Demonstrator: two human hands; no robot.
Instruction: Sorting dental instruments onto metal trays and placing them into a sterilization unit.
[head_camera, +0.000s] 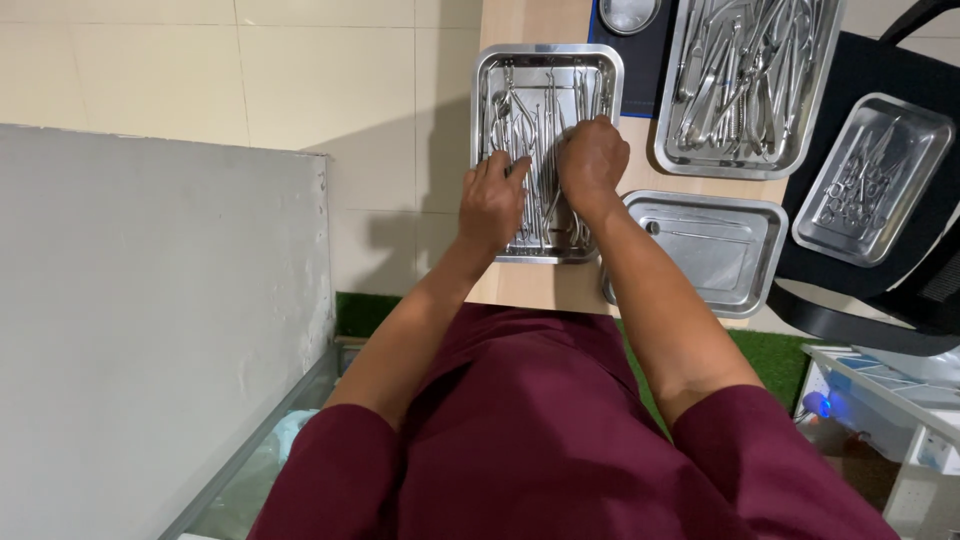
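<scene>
Both hands work inside the steel instrument tray (484, 75), which sits at the near-left end of the wooden table (520, 20) and serves as the landmark here. The right hand (592, 160) is curled knuckles-up over the middle of that tray, its fingertips tucked under and out of sight, so I cannot tell whether it pinches an instrument or only presses on the heap. The left hand (492, 200) lies flatter near the tray's left side, fingers spread and resting on the slender metal instruments (535, 110) (probes, forceps and scissor-like tools, as far as the thin shafts show); whether it grips one is also unclear. These tools look stiff, light singly, smooth and likely slippery, and tangled enough that lifting one may drag its neighbours; a shaft or ringed handle seems the safer hold than a pointed tip. To the right of the tray lies a nearly empty steel tray (700, 245) with one thin piece in it; beyond that, a larger full tray (745, 80); farther right a fourth tray (872, 175) rests on a black chair (900, 70). A round steel dish (628, 12) behind the tray is cut off by the frame edge.
</scene>
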